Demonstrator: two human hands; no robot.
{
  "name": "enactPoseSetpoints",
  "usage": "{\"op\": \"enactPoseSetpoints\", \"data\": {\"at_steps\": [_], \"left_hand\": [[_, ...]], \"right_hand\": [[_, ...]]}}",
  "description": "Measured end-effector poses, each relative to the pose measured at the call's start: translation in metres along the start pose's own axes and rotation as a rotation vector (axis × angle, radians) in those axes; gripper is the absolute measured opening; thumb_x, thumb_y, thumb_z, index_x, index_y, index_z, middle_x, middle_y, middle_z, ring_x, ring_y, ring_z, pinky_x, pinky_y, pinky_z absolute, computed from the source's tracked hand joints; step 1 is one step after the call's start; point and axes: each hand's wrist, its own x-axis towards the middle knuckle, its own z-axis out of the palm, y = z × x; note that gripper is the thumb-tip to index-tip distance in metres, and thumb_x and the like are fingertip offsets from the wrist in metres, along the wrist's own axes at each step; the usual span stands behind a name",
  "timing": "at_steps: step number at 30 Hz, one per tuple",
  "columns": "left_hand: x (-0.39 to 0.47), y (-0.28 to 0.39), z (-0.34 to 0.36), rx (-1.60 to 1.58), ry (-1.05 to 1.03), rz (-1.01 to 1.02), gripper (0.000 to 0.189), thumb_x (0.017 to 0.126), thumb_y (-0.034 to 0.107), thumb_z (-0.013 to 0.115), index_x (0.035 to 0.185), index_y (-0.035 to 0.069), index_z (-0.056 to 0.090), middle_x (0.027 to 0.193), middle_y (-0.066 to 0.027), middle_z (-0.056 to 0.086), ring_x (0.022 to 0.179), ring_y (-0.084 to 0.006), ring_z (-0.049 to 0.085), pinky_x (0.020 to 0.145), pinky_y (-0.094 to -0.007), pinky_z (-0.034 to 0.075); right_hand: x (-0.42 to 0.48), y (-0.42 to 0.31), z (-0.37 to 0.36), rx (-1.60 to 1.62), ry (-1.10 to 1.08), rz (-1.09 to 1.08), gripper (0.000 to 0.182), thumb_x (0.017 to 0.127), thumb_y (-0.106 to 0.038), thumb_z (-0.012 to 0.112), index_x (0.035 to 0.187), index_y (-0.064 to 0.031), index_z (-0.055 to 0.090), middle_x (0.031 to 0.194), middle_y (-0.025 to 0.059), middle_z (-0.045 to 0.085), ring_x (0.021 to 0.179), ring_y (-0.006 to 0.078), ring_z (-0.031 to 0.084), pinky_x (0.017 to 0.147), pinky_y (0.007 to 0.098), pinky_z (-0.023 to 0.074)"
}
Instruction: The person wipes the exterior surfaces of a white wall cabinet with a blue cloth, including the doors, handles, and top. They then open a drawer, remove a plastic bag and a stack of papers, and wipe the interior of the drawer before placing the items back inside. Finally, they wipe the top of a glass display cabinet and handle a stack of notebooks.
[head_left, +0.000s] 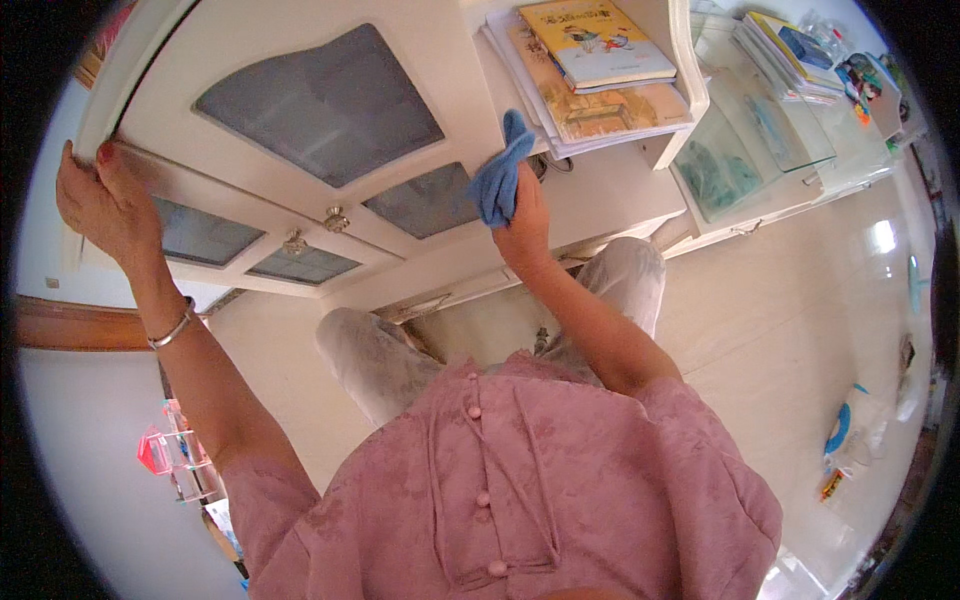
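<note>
A folded blue cloth (499, 180) is gripped in my right hand (523, 225), in front of the right side of a white cabinet. My left hand (120, 202) rests on the cabinet's upper left edge, its fingers around the edge and thumb on the front; it holds no loose thing. Between the hands are the white cabinet doors (300, 176) with dark glass panes (330, 101). Two faceted knobs (337, 219) sit side by side where the doors meet. A bracelet is on my left wrist.
Picture books (600, 45) lie stacked on a white shelf at the right of the cabinet. Beyond stand a glass tank (787, 142) and more books (787, 56) on a low white unit. A cable lies below the shelf. A plastic packet (855, 435) is on the floor at right.
</note>
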Motion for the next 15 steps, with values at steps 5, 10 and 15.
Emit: {"op": "enactPoseSetpoints", "data": {"at_steps": [5, 10, 15], "left_hand": [[0.003, 0.009, -0.002, -0.047, 0.023, -0.032, 0.054, 0.091, 0.041, 0.044, 0.120, -0.004, 0.048, 0.113, -0.0250, 0.051, 0.106, -0.0374, 0.046, 0.090, -0.0454, 0.035], [0.000, 0.001, -0.004, -0.091, -0.007, -0.052, 0.052, 0.093, 0.039, 0.040, 0.120, -0.004, 0.047, 0.115, -0.0253, 0.051, 0.107, -0.0380, 0.046, 0.094, -0.0460, 0.033], [0.009, 0.018, 0.001, -0.039, 0.030, -0.109, 0.047, 0.092, 0.032, 0.043, 0.125, -0.001, 0.043, 0.121, -0.0203, 0.047, 0.113, -0.0367, 0.042, 0.098, -0.0444, 0.029]], "right_hand": [[-0.039, 0.021, 0.004, -0.083, -0.037, 0.193, 0.063, 0.069, 0.004, 0.060, 0.128, 0.0034, 0.035, 0.121, 0.0272, 0.045, 0.111, 0.0439, 0.045, 0.094, 0.0432, 0.0377], [-0.057, 0.070, 0.009, -0.156, -0.310, 0.457, 0.044, 0.073, -0.002, 0.060, 0.114, 0.0031, 0.044, 0.112, 0.0255, 0.051, 0.101, 0.0429, 0.049, 0.086, 0.0449, 0.0414], [-0.053, 0.084, 0.006, -0.164, -0.271, 0.407, 0.036, 0.071, -0.007, 0.060, 0.105, -0.0003, 0.049, 0.099, 0.0247, 0.056, 0.095, 0.0434, 0.052, 0.080, 0.0457, 0.0434]]}}
